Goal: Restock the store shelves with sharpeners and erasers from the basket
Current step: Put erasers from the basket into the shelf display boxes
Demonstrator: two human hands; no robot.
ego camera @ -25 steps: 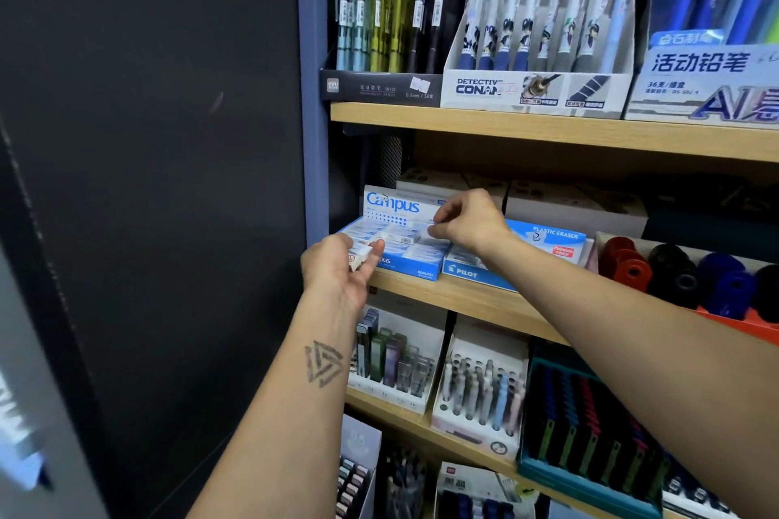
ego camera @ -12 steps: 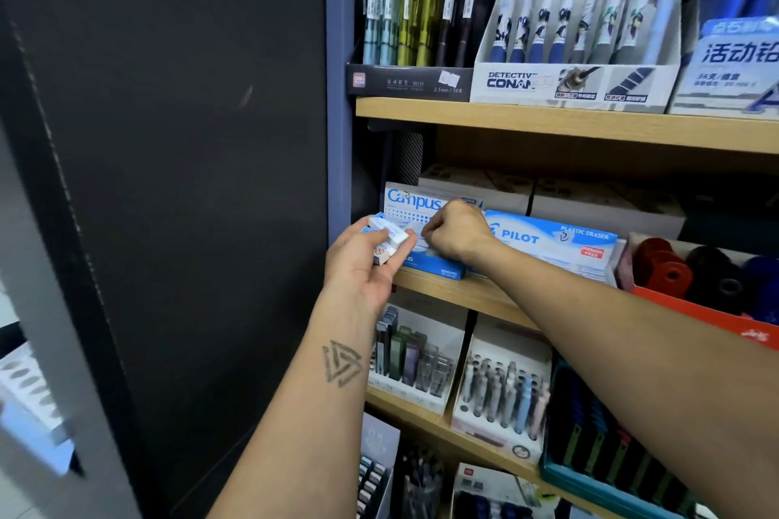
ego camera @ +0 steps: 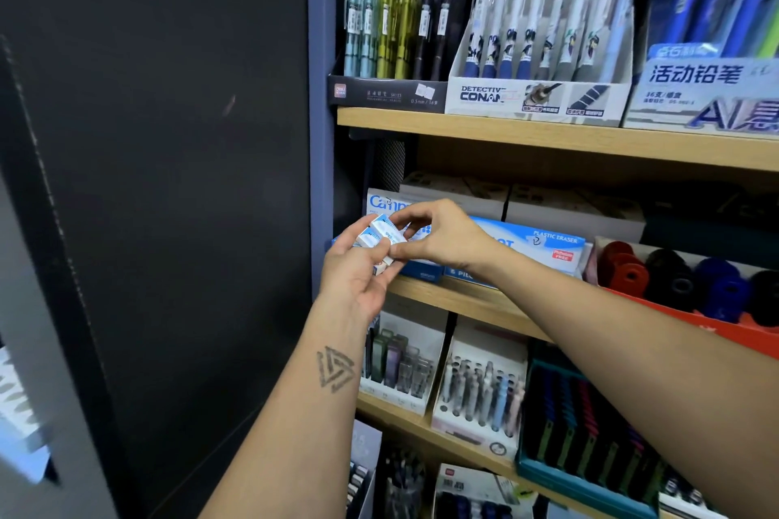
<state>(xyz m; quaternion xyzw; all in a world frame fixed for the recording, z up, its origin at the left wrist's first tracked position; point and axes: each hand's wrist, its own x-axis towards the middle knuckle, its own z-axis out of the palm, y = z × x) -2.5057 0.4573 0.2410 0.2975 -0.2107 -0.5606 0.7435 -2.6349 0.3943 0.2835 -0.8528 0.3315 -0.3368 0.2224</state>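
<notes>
Head view, mid-frame. Left hand (ego camera: pixel 358 270) cups a small stack of erasers (ego camera: pixel 379 236) in white-and-blue sleeves, fingers curled under them. Right hand (ego camera: pixel 438 236) reaches across from the right of the frame and pinches the top eraser between thumb and fingertips. Both hands sit just in front of the Campus box (ego camera: pixel 385 202) on the middle shelf (ego camera: pixel 455 299), with the Pilot box (ego camera: pixel 548 244) just right of it.

Count of erasers in the left hand unclear: motion blur, perhaps three. Basket not in view. No sharpeners identified with confidence.

Judged step: peeling one eraser off the stack for placing into the Campus box.

Risks from here:
- Lower erasers rest loosely on the left palm. Pulling the top one could drag a neighbour off, and it would drop toward the lower shelves (ego camera: pixel 425 421) at the bottom of the frame.
- Two blue eraser boxes sit side by side, so an eraser could land in the wrong brand's box if placed by feel.
- Right forearm passes close over the red tray (ego camera: pixel 674 308) at right; a wide swing could knock its contents.
</notes>
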